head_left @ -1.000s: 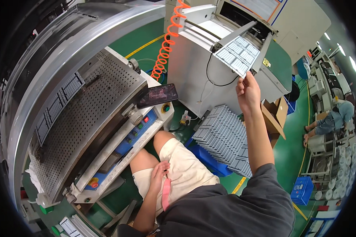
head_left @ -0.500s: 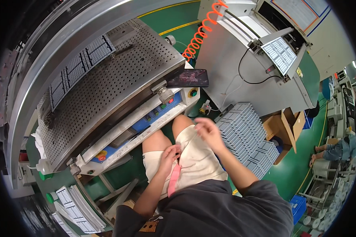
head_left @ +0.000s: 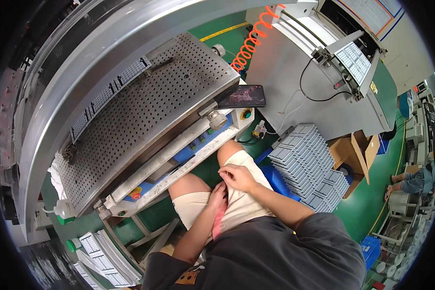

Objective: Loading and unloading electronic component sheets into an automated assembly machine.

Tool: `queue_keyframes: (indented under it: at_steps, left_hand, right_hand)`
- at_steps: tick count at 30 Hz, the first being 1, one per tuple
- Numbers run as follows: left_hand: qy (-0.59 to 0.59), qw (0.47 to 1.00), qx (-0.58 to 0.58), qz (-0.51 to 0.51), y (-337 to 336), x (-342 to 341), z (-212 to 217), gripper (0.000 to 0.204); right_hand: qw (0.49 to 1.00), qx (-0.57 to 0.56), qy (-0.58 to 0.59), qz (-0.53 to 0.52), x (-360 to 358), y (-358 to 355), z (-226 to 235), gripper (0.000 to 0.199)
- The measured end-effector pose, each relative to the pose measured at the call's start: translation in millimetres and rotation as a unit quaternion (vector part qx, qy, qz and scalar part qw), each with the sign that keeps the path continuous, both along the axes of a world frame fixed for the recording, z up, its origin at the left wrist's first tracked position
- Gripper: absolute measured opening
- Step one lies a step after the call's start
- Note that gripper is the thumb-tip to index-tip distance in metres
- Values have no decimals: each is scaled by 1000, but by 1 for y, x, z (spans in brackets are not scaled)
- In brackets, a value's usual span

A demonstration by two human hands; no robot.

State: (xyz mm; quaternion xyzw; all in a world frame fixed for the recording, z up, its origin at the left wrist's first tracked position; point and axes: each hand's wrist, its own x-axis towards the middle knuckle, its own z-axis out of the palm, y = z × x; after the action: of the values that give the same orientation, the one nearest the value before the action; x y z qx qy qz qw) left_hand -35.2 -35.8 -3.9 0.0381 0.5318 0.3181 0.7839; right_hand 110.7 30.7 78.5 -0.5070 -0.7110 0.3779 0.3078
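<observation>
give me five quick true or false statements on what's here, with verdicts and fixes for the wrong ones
1. The right hand and the left hand are both at the pale shorts. True.
2. The phone lies on the green floor. False: the phone lies by the right corner of the perforated metal bed.
3. The coiled hose is orange. True.
4. The cardboard box is closed. False: the cardboard box stands open, flaps raised.
5. The stack of grey panels is left of the cardboard box in the picture. True.
</observation>
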Motion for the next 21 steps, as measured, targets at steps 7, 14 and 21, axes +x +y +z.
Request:
queue_keyframes:
  at_steps: [7,14,21]
  left_hand:
    - [52,976,185,-102,-31,-24,-96,39]
    - [430,627,326,-562,-4,-67,29,35]
    - [393,519,560,-513,-17,-115,54,23]
  right_hand:
    - [999,10,-12,35,-26,9,1,16]
    - [998,15,-20,62,-47,16,1,15]
    - [995,3,-40,95,-68,24,0,17]
